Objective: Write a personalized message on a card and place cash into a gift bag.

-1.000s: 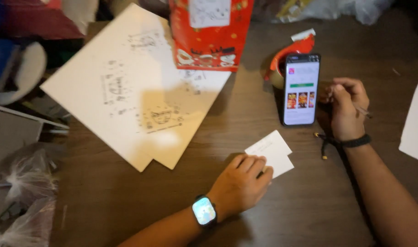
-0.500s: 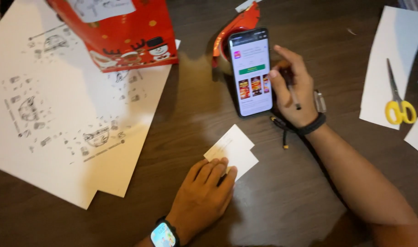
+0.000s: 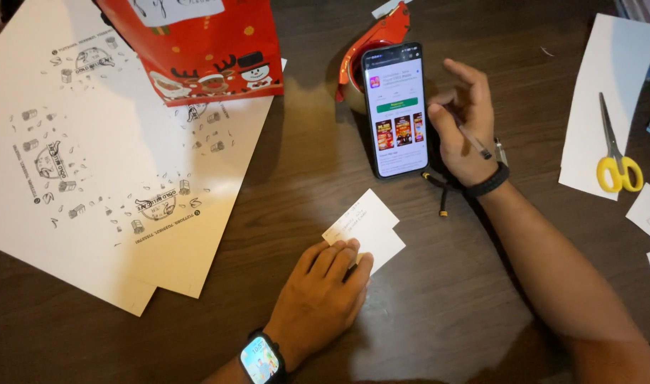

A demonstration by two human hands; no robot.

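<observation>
My left hand [image 3: 319, 299] lies flat on the dark wooden table, fingertips pressing the near edge of two small white cards [image 3: 367, 227]. A smartwatch sits on that wrist. My right hand [image 3: 463, 124] rests beside a lit smartphone [image 3: 398, 108] lying on the table, its thumb touching the phone's right edge. A thin pen [image 3: 474, 142] is tucked between the fingers of this hand, and a black band circles the wrist.
Large printed white sheets [image 3: 90, 156] cover the left side. A red holiday gift bag [image 3: 197, 43] stands on them at the top. A red tape dispenser [image 3: 371, 43] lies behind the phone. White paper [image 3: 602, 92] with yellow-handled scissors [image 3: 616, 160] is at the right.
The view has shifted so everything sits further left and lower in frame. My right hand's fingers have lifted and spread beside the phone. My left hand stays on the cards.
</observation>
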